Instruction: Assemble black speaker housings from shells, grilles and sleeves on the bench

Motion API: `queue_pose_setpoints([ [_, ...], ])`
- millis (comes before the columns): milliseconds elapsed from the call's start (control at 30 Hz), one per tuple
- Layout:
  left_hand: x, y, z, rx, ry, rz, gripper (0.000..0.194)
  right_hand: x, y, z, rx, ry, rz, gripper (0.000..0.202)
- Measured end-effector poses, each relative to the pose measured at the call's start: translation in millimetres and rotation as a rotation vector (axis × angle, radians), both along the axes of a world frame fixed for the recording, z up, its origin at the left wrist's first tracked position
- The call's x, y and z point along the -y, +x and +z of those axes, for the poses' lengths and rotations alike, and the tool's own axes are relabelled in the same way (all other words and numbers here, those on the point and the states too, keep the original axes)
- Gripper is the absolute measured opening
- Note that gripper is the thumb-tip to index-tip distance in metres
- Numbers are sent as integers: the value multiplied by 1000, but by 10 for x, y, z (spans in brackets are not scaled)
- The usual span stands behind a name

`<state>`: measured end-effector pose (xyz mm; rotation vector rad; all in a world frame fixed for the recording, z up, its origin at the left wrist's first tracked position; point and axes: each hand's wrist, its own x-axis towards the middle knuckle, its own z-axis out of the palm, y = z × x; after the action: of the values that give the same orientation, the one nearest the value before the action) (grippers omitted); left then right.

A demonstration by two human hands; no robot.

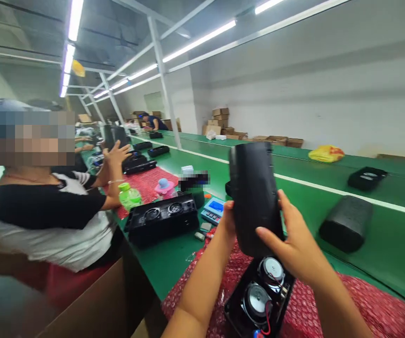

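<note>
Between my two hands I hold up a black speaker housing (253, 197), nearly upright, over the bench. My left hand (228, 218) grips its left side, its fingers mostly hidden behind it. On the right, my right hand (290, 234) clasps the housing with the thumb across its near face and the fingers along its edge. Just below lies an open speaker panel (237, 300) with two round silver-backed drivers and red wires showing. Red bubble wrap (311, 310) is spread under the panel.
A black speaker case (163, 220) and a blue meter (212, 210) stand to the left. Another dark speaker (346, 223) sits on the green bench (301, 206) at right, near a yellow bag (326, 153). A co-worker (47, 202) sits close on the left.
</note>
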<state>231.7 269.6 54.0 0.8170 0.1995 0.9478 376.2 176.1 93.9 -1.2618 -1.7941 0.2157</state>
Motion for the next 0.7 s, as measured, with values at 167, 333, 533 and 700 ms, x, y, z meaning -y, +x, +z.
queue_pose_setpoints([
  [167, 32, -56, 84, -32, 54, 162, 105, 224, -264, 159, 3, -77, 31, 83],
  [333, 169, -99, 483, -129, 63, 332, 73, -103, -159, 86, -432, -220, 136, 116],
  [533, 354, -87, 798, -256, 75, 435, 89, -802, 285, -437, -1286, -455, 536, 64],
  [700, -66, 20, 474, -539, 254, 555, 66, -1025, 676, -669, -1456, -389, 364, 50],
])
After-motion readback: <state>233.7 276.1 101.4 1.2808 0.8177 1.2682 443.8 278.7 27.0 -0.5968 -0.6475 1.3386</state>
